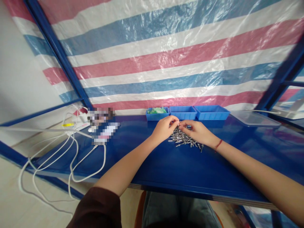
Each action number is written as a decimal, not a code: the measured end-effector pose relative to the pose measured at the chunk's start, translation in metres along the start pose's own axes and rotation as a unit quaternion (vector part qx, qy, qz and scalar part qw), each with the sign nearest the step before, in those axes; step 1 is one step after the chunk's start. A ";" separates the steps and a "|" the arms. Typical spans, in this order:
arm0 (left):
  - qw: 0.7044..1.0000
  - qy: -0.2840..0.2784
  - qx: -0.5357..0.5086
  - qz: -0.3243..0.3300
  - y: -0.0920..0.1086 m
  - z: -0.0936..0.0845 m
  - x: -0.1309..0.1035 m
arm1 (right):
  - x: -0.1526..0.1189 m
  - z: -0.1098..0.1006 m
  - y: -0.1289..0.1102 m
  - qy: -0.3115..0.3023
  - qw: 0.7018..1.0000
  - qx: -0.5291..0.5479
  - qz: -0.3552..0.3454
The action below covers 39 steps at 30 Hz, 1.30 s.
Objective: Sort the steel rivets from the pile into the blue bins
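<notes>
A heap of small, slim, silvery metal pieces, like screws or rivets, lies on the blue table; their exact kind is too small to tell. Above the far side of this heap, my left hand is closed in a pinch, thumb against fingers. My right hand, with a red string on its wrist, meets it from the other side, also pinching. The fingertips of both hands come together. Whatever they hold between them is too small to make out.
Behind the heap stand a blue bin with green-and-white contents, a middle blue bin and a right blue bin. A clear flat lid lies at the right. White cables hang over the left edge. Striped sheeting backs the table.
</notes>
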<state>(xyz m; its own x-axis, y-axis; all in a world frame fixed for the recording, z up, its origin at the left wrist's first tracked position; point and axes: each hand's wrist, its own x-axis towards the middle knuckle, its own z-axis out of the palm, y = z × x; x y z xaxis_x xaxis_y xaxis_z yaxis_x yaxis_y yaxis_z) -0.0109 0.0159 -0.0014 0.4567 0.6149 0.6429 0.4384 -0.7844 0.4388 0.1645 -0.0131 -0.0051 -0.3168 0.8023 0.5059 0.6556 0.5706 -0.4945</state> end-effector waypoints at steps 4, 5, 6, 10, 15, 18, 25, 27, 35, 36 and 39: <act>0.999 0.014 -0.045 -0.026 0.008 0.003 0.000 | -0.001 0.002 -0.003 -0.007 1.000 0.020 0.003; 0.998 0.015 -0.049 -0.026 0.009 0.004 -0.001 | -0.001 0.002 -0.004 -0.005 1.000 0.027 0.006; 0.998 0.016 -0.051 -0.024 0.010 0.004 -0.001 | -0.001 0.002 -0.005 -0.003 0.999 0.035 0.009; 0.999 0.025 -0.048 -0.004 0.012 0.004 -0.002 | -0.002 0.001 -0.007 0.000 0.997 0.079 0.021; 0.999 0.035 -0.039 0.007 0.013 0.005 -0.002 | -0.001 0.001 -0.006 -0.018 0.990 0.139 0.022; 0.998 0.042 -0.042 0.009 0.013 0.006 -0.002 | -0.001 0.002 -0.004 -0.012 0.989 0.143 0.032; 0.996 0.067 -0.039 0.031 0.012 0.000 -0.001 | 0.000 0.001 -0.013 0.027 0.962 0.265 0.068; 0.996 0.072 -0.041 0.027 0.011 -0.001 0.000 | 0.001 0.001 -0.014 0.050 0.954 0.283 0.082; 0.998 0.048 -0.034 0.004 0.005 -0.002 0.001 | 0.003 0.001 -0.007 0.159 0.961 0.223 0.027; 0.999 0.042 -0.030 0.008 0.004 -0.003 0.001 | 0.002 0.000 -0.008 0.159 0.967 0.196 0.019; 0.999 0.023 -0.019 0.021 0.003 -0.003 0.001 | 0.000 -0.002 -0.014 0.152 0.982 0.111 0.000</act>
<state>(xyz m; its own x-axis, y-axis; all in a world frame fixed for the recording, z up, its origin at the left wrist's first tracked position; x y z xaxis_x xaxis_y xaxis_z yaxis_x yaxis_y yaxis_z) -0.0110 0.0137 0.0024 0.4369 0.5774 0.6897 0.3894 -0.8126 0.4336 0.1565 -0.0218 0.0034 -0.0757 0.7316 0.6775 0.4792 0.6225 -0.6187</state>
